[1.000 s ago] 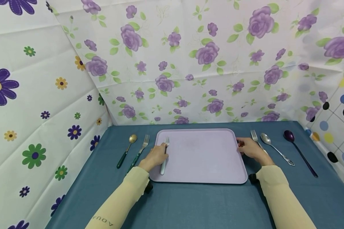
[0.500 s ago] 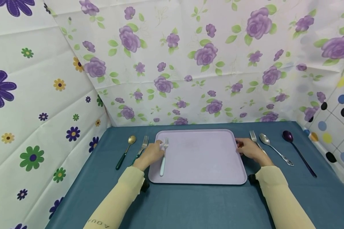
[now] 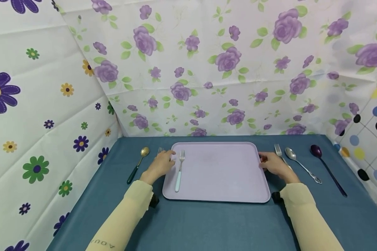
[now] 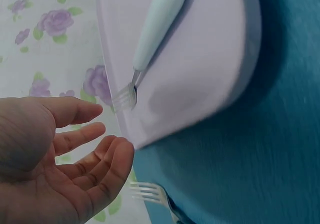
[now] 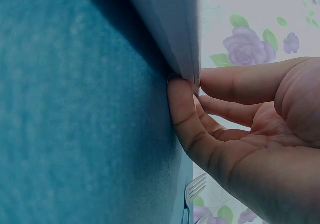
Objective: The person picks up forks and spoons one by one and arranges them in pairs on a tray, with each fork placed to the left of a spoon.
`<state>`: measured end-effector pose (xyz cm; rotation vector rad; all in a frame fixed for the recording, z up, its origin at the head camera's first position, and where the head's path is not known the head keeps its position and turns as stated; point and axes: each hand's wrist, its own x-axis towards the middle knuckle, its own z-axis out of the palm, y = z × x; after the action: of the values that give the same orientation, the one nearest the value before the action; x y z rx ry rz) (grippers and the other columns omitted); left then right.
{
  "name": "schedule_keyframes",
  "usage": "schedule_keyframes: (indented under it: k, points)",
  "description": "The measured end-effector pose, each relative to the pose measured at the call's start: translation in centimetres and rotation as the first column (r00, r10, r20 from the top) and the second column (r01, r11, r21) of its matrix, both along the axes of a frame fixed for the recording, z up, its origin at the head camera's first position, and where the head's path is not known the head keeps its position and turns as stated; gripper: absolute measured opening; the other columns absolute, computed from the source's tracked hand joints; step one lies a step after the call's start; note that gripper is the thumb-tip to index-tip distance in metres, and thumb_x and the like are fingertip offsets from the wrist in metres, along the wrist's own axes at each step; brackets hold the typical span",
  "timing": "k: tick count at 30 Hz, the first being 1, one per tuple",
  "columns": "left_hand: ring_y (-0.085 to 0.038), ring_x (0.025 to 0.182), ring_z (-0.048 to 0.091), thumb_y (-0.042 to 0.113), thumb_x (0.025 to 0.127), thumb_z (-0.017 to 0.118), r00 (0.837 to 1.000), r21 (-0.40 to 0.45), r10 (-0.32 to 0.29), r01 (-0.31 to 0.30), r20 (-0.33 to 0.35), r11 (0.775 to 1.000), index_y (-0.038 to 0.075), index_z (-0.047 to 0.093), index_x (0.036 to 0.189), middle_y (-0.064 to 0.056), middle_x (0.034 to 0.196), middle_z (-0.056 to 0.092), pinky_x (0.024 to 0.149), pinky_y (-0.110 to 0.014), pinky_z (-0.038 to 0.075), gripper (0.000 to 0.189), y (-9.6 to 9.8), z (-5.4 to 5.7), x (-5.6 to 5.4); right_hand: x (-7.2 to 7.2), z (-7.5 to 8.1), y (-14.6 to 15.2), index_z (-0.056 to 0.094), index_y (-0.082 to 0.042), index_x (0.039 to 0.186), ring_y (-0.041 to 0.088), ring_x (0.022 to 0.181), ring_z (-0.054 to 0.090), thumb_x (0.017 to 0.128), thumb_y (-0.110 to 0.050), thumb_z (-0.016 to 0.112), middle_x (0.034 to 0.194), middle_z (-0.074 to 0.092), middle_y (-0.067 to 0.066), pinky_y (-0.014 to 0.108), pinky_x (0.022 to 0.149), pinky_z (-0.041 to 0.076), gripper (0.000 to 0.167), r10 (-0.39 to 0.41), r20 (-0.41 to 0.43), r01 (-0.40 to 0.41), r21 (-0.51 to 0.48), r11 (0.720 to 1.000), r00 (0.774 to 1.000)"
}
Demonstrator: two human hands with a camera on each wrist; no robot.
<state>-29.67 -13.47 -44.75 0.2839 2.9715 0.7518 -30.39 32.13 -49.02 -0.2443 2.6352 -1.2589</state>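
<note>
A pale lilac tray [image 3: 220, 170] lies in the middle of the table, with a fork with a pale mint handle [image 3: 178, 177] along its left side. My left hand [image 3: 160, 165] hovers at the tray's left edge, holding nothing. In the left wrist view, the loosely bent fingers and thumb of this left hand [image 4: 75, 159] stand apart from the tray. Under it lies another fork [image 3: 160, 150], mostly hidden. My right hand [image 3: 274, 165] pinches the tray's right rim; the right wrist view shows the thumb [image 5: 240, 85] above and fingers beneath the edge.
Left of the tray lies a gold spoon with a green handle [image 3: 134, 172]. On the right are a fork [image 3: 278, 150], a silver spoon [image 3: 301, 165] and a dark purple spoon [image 3: 328, 169]. Flowered cloth walls [image 3: 207, 115] stand behind and beside the blue table [image 3: 213, 226].
My left hand has let go of the mint-handled fork, leaving it on the tray, and moved left off the tray's edge over the other fork. The right hand has kept its grip.
</note>
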Motion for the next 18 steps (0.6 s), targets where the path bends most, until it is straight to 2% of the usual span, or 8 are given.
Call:
schedule_keyframes:
  k: [3,6,9,13,18]
  points:
    - [-0.025,0.086,0.059,0.013,0.104,0.063,1.000,-0.002,0.010,-0.010,-0.017,1.000,0.002,0.061,0.141,-0.015,0.105,0.062,0.072,-0.039,0.054,0.039,-0.4,0.2,-0.1,0.1,0.1,0.0,0.036,0.023,0.148,0.027,0.086,0.061,0.095,0.007,0.056,0.098,0.058,0.021,0.039,0.072,0.060,0.059,-0.003,0.001,0.003,-0.004,1.000,1.000]
    - [-0.032,0.102,0.064,0.013,0.103,0.063,0.999,-0.012,0.020,-0.021,-0.042,1.000,0.003,0.061,0.141,-0.020,0.117,0.063,0.079,-0.044,0.055,0.039,-0.8,0.1,-0.2,0.0,0.1,-0.1,0.036,0.023,0.148,0.027,0.085,0.061,0.095,0.008,0.056,0.097,0.058,0.020,0.039,0.072,0.060,0.059,-0.001,0.000,0.001,-0.004,1.000,1.000]
    - [-0.033,0.106,0.064,0.014,0.104,0.063,0.998,-0.017,0.021,-0.021,-0.053,1.000,0.003,0.062,0.141,-0.021,0.125,0.061,0.083,-0.046,0.055,0.039,-1.3,-0.1,-0.4,0.0,0.1,-0.1,0.036,0.024,0.147,0.027,0.085,0.060,0.094,0.008,0.056,0.096,0.057,0.018,0.038,0.072,0.060,0.059,0.001,-0.004,-0.001,-0.003,1.000,1.000]
    - [-0.026,0.093,0.061,0.013,0.105,0.060,0.999,-0.014,0.006,-0.007,-0.035,1.000,0.002,0.061,0.142,-0.018,0.117,0.060,0.078,-0.043,0.054,0.039,-2.1,0.4,-0.6,0.0,0.1,0.0,0.036,0.024,0.147,0.027,0.085,0.060,0.094,0.007,0.056,0.095,0.057,0.018,0.038,0.072,0.059,0.059,0.003,-0.004,-0.003,-0.002,1.000,1.000]
    - [-0.031,0.100,0.059,0.013,0.106,0.058,1.000,-0.007,-0.009,0.008,-0.020,1.000,0.001,0.060,0.143,-0.020,0.117,0.060,0.084,-0.048,0.051,0.039,-3.4,1.4,-1.0,0.1,0.3,0.1,0.037,0.024,0.147,0.028,0.084,0.060,0.095,0.007,0.056,0.094,0.057,0.018,0.037,0.071,0.059,0.058,-0.006,-0.002,0.006,0.013,1.000,1.000]
